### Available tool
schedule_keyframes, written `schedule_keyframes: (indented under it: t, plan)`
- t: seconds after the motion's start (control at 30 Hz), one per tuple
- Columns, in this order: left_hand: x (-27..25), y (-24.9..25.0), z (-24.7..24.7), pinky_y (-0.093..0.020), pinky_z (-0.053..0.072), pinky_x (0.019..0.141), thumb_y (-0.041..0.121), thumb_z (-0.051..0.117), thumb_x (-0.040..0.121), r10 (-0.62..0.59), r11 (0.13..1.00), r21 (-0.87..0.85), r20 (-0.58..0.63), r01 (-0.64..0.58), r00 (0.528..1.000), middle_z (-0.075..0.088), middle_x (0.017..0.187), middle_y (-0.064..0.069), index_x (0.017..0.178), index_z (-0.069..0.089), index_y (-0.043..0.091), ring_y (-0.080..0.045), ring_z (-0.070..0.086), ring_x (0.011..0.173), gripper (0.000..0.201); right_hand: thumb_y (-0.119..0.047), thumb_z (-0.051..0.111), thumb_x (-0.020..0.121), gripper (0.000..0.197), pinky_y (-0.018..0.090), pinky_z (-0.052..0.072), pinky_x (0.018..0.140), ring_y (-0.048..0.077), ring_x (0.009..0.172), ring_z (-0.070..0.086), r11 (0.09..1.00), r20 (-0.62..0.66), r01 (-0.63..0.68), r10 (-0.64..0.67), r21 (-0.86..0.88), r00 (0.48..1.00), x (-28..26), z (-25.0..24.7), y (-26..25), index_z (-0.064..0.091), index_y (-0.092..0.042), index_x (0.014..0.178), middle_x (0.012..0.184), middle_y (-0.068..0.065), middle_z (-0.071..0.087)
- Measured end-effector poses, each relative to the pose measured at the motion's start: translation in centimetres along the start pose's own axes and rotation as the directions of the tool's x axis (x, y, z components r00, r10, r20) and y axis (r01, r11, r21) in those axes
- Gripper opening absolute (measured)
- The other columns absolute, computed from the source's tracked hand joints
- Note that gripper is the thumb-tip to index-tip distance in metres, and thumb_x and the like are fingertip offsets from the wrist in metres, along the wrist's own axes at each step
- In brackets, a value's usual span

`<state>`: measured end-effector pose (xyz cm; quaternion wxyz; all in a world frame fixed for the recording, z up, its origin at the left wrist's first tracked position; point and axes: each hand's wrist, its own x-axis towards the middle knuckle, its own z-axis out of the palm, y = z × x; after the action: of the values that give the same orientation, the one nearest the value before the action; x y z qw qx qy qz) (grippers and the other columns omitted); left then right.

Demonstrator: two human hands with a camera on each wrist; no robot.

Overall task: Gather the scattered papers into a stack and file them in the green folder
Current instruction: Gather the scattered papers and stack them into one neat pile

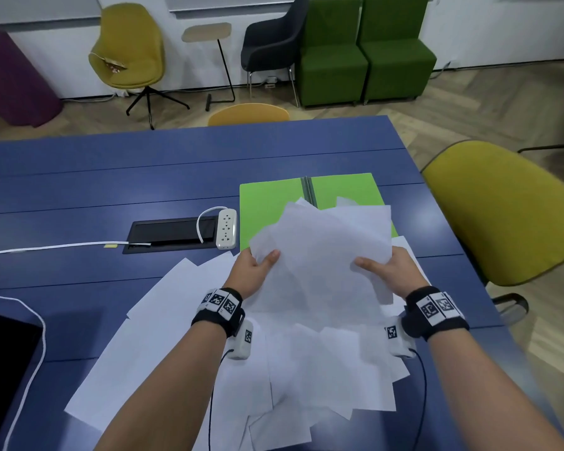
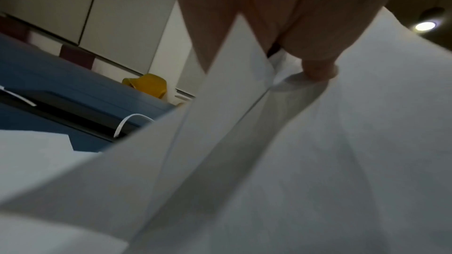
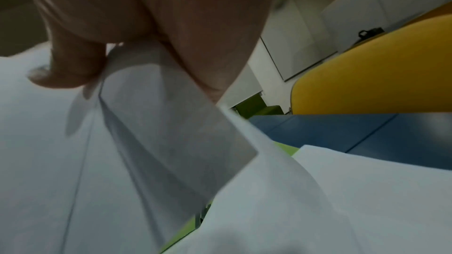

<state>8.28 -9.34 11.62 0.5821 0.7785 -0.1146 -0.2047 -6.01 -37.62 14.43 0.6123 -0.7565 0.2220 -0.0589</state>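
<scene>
I hold a loose bunch of white papers (image 1: 323, 255) raised above the blue table (image 1: 111, 190). My left hand (image 1: 258, 266) grips its left edge with the thumb on top, and my right hand (image 1: 388, 268) grips the right edge the same way. The sheets are askew, their corners fanning out. Both wrist views show the thumbs pressed onto the held papers (image 2: 318, 142) (image 3: 73, 161). More loose papers (image 1: 209, 353) lie scattered on the table under my arms. The green folder (image 1: 271, 206) lies open behind the bunch, partly hidden by it.
A white power strip (image 1: 226, 231) with its cord sits left of the folder beside a black cable hatch (image 1: 173, 234). A dark screen (image 1: 4, 369) is at the near left. A yellow-green chair (image 1: 508, 209) stands off the table's right edge.
</scene>
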Motion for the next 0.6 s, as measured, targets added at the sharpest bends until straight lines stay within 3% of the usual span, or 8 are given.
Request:
schedule_keyframes:
  t: [0.03, 0.07, 0.13, 0.23, 0.37, 0.5, 0.6]
  plan:
    - [-0.2, 0.4, 0.0, -0.032, 0.055, 0.096, 0.044, 0.078, 0.086, 0.011, 1.0, -0.019, 0.035, -0.01, 0.999, 0.076, 0.112, 0.01, 0.108, 0.068, 0.033, -0.009, 0.071, 0.107, 0.027, -0.027, 0.083, 0.077, 0.019, 0.016, 0.054, 0.067, 0.001, 0.077, 0.071, 0.999, 0.014, 0.011, -0.011, -0.032, 1.0, 0.1, 0.0, -0.3, 0.073, -0.022, 0.092, 0.09, -0.011, 0.075]
    - [-0.3, 0.5, 0.0, -0.025, 0.055, 0.091, 0.029, 0.081, 0.087, 0.027, 0.999, -0.038, 0.072, -0.024, 0.997, 0.076, 0.111, 0.011, 0.109, 0.068, 0.031, -0.007, 0.072, 0.106, 0.025, -0.026, 0.083, 0.077, 0.019, 0.015, 0.054, 0.067, 0.001, 0.077, 0.071, 0.999, 0.031, 0.017, -0.015, -0.047, 0.999, 0.1, 0.0, -0.4, 0.073, -0.022, 0.092, 0.089, -0.012, 0.075]
    - [-0.4, 0.5, 0.1, -0.018, 0.054, 0.084, 0.015, 0.087, 0.08, 0.049, 0.998, -0.056, 0.116, -0.042, 0.992, 0.076, 0.113, 0.006, 0.115, 0.068, 0.023, -0.008, 0.072, 0.105, 0.041, -0.024, 0.084, 0.076, 0.02, 0.021, 0.057, 0.07, 0.007, 0.08, 0.073, 0.999, 0.081, 0.007, -0.003, -0.051, 0.997, 0.3, 0.1, -0.7, 0.074, -0.019, 0.093, 0.089, -0.006, 0.077]
    - [-0.3, 0.2, 0.4, -0.019, 0.054, 0.082, 0.016, 0.088, 0.078, 0.038, 0.998, -0.054, 0.079, -0.034, 0.996, 0.076, 0.113, 0.001, 0.117, 0.069, 0.018, -0.009, 0.073, 0.103, 0.043, -0.019, 0.085, 0.075, 0.025, 0.036, 0.06, 0.077, 0.021, 0.085, 0.074, 0.998, 0.141, -0.021, 0.028, -0.052, 0.99, 0.5, 0.7, -1.1, 0.076, -0.011, 0.097, 0.091, 0.001, 0.078]
    - [-0.3, 1.1, 0.1, -0.031, 0.058, 0.089, 0.02, 0.082, 0.085, 0.017, 0.994, -0.112, 0.026, -0.014, 1.0, 0.077, 0.11, 0.001, 0.108, 0.071, 0.021, -0.012, 0.074, 0.1, 0.026, -0.018, 0.086, 0.074, 0.024, 0.038, 0.059, 0.078, 0.023, 0.087, 0.074, 1.0, 0.049, -0.009, 0.008, 0.011, 0.999, 0.7, 0.7, -1.6, 0.075, -0.011, 0.095, 0.092, 0.003, 0.078]
    - [0.1, 2.1, -1.3, -0.027, 0.058, 0.087, 0.021, 0.076, 0.091, 0.01, 0.981, -0.193, -0.08, -0.025, 0.997, 0.077, 0.106, 0.005, 0.105, 0.07, 0.02, -0.005, 0.074, 0.095, 0.015, -0.024, 0.09, 0.065, 0.039, 0.043, 0.056, 0.084, 0.03, 0.095, 0.073, 0.975, 0.024, -0.004, -0.002, 0.222, 1.0, 0.4, 0.1, -0.9, 0.075, -0.012, 0.1, 0.102, 0.008, 0.076]
    - [0.2, 2.0, -1.8, -0.035, 0.056, 0.097, 0.031, 0.075, 0.092, 0.01, 0.973, -0.226, -0.129, -0.039, 0.992, 0.075, 0.116, 0.003, 0.12, 0.068, 0.015, -0.012, 0.072, 0.108, 0.033, -0.014, 0.084, 0.074, 0.032, 0.044, 0.056, 0.088, 0.03, 0.099, 0.072, 0.976, 0.074, -0.018, 0.002, 0.218, 0.997, -0.1, 0.7, -0.3, 0.074, -0.012, 0.104, 0.104, 0.007, 0.076]
